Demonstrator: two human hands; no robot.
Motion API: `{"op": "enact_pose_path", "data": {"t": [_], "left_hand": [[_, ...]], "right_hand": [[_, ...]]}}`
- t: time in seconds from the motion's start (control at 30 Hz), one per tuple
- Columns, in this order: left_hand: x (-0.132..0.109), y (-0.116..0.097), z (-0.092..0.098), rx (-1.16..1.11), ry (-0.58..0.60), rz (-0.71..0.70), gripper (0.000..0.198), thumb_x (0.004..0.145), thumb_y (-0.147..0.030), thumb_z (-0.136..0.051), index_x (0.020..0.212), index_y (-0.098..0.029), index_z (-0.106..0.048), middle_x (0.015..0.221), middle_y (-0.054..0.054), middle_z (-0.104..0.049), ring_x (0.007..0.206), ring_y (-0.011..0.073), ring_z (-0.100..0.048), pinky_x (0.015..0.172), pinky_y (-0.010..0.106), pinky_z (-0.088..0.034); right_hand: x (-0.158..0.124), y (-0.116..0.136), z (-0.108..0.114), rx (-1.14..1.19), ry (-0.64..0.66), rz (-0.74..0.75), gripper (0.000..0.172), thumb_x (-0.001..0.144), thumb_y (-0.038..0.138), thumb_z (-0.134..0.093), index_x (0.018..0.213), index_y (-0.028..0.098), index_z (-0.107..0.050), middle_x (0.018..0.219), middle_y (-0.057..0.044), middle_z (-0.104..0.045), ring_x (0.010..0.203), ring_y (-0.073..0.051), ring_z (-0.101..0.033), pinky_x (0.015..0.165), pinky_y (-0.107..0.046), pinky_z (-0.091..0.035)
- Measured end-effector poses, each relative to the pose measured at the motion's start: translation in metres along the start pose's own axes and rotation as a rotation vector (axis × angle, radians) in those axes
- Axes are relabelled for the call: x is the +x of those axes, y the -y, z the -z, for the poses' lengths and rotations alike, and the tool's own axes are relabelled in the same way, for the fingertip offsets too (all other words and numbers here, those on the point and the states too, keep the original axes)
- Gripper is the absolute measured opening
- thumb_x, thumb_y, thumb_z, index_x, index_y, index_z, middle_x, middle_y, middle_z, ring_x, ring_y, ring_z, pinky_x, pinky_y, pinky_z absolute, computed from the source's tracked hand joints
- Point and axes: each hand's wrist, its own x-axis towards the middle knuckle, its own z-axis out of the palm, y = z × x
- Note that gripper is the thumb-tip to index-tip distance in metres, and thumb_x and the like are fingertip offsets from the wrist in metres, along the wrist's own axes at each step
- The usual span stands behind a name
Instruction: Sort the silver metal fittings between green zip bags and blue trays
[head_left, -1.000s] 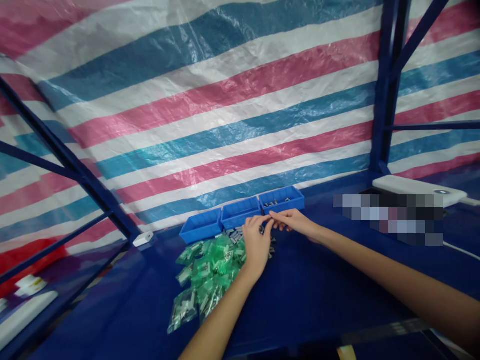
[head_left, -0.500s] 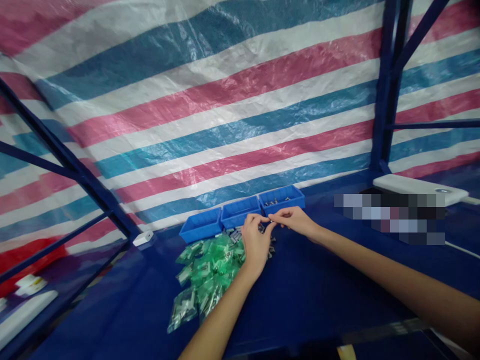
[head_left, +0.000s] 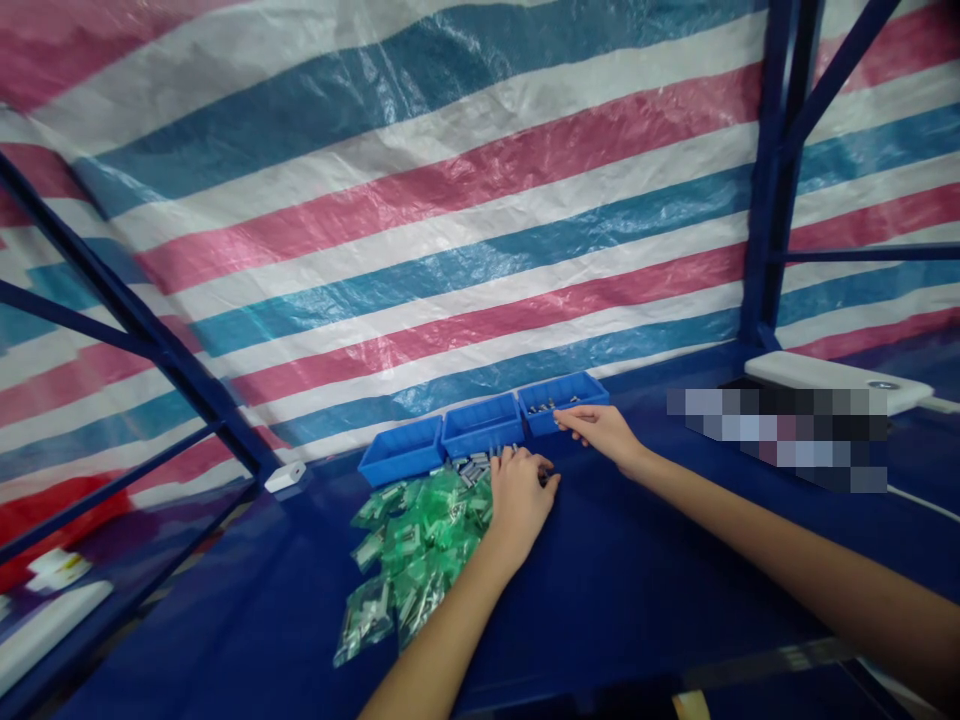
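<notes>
My left hand [head_left: 519, 495] rests over a pile of small metal parts [head_left: 474, 468], its fingers bent down and its thumb apart from them. Dark bits show between thumb and fingers; whether it grips any is hard to make out. My right hand [head_left: 606, 432] is closed in a pinch at the front of the right blue bin [head_left: 574, 422], with a tiny metal part [head_left: 556, 420] at its fingertips. Several small metal pieces [head_left: 544, 407] lie inside that bin. Green-tinted plastic bags of parts [head_left: 420, 530] are heaped left of my left hand.
Two more blue bins, a middle one [head_left: 480, 432] and a left one [head_left: 401, 455], join the row along the striped sheet [head_left: 450, 250]. A white plug-like block [head_left: 286, 477] sits at the left. At right are a white device [head_left: 832, 378] and a blue post [head_left: 765, 200].
My hands, which met over the parts, have come apart. The left has lowered onto the pile, and the right has moved slightly right to the right bin's front.
</notes>
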Motion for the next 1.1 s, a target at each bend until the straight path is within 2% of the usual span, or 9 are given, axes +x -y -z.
{"op": "enact_pose_path", "data": {"t": [0.3, 0.43, 0.53, 0.6, 0.67, 0.83, 1.1], "left_hand": [[-0.001, 0.0, -0.003, 0.007, -0.023, -0.048, 0.01, 0.073, -0.026, -0.065, 0.083, -0.023, -0.067, 0.082, 0.003, -0.063, 0.093, 0.0249, -0.049, 0.084, 0.041, -0.034], [-0.003, -0.002, -0.002, 0.023, -0.052, -0.034, 0.018, 0.073, -0.026, -0.065, 0.091, -0.022, -0.065, 0.094, 0.004, -0.06, 0.096, 0.0238, -0.049, 0.085, 0.04, -0.035], [-0.004, -0.003, -0.003, 0.03, -0.045, -0.021, 0.019, 0.076, -0.027, -0.062, 0.093, -0.021, -0.065, 0.096, 0.005, -0.059, 0.097, 0.0237, -0.048, 0.086, 0.04, -0.034], [-0.004, -0.003, -0.004, 0.036, -0.024, -0.019, 0.015, 0.078, -0.027, -0.059, 0.09, -0.021, -0.066, 0.093, 0.005, -0.06, 0.097, 0.0241, -0.048, 0.086, 0.04, -0.034], [-0.004, -0.003, -0.005, 0.035, -0.008, -0.02, 0.014, 0.079, -0.027, -0.057, 0.087, -0.021, -0.067, 0.089, 0.005, -0.061, 0.097, 0.0244, -0.048, 0.086, 0.04, -0.033], [-0.002, -0.002, -0.003, 0.006, -0.026, -0.016, 0.01, 0.078, -0.028, -0.06, 0.082, -0.022, -0.066, 0.087, 0.004, -0.061, 0.096, 0.0237, -0.049, 0.084, 0.039, -0.033], [-0.002, -0.005, 0.006, -0.083, -0.201, 0.033, 0.01, 0.084, -0.027, -0.053, 0.09, -0.023, -0.06, 0.092, 0.001, -0.059, 0.092, 0.0201, -0.049, 0.083, 0.036, -0.031]], "right_hand": [[0.004, -0.006, -0.001, 0.099, -0.005, -0.029, 0.018, 0.069, 0.028, -0.065, 0.077, 0.013, -0.07, 0.07, -0.005, -0.068, 0.058, -0.011, -0.059, 0.046, -0.017, -0.044], [0.009, -0.004, 0.002, 0.097, -0.061, 0.063, 0.021, 0.07, 0.029, -0.066, 0.082, 0.012, -0.07, 0.071, -0.006, -0.069, 0.062, -0.013, -0.062, 0.049, -0.019, -0.048], [0.012, 0.004, 0.005, 0.176, -0.052, 0.115, 0.032, 0.07, 0.027, -0.067, 0.099, 0.015, -0.067, 0.088, -0.008, -0.07, 0.079, -0.017, -0.065, 0.057, -0.021, -0.053], [0.012, 0.007, 0.007, 0.22, -0.002, 0.098, 0.039, 0.07, 0.024, -0.067, 0.108, 0.018, -0.064, 0.101, -0.008, -0.068, 0.09, -0.019, -0.064, 0.061, -0.021, -0.055], [0.01, 0.008, 0.006, 0.211, 0.044, 0.062, 0.039, 0.071, 0.02, -0.066, 0.11, 0.019, -0.063, 0.105, -0.008, -0.067, 0.094, -0.019, -0.063, 0.061, -0.021, -0.056], [-0.002, 0.0, -0.003, 0.067, 0.125, -0.033, 0.026, 0.074, 0.02, -0.063, 0.099, 0.017, -0.068, 0.095, -0.008, -0.07, 0.084, -0.018, -0.065, 0.05, -0.017, -0.053], [-0.014, -0.001, -0.018, 0.059, 0.257, -0.05, 0.025, 0.077, 0.034, -0.061, 0.09, 0.016, -0.07, 0.085, -0.007, -0.07, 0.069, -0.014, -0.064, 0.041, -0.014, -0.045]]}}
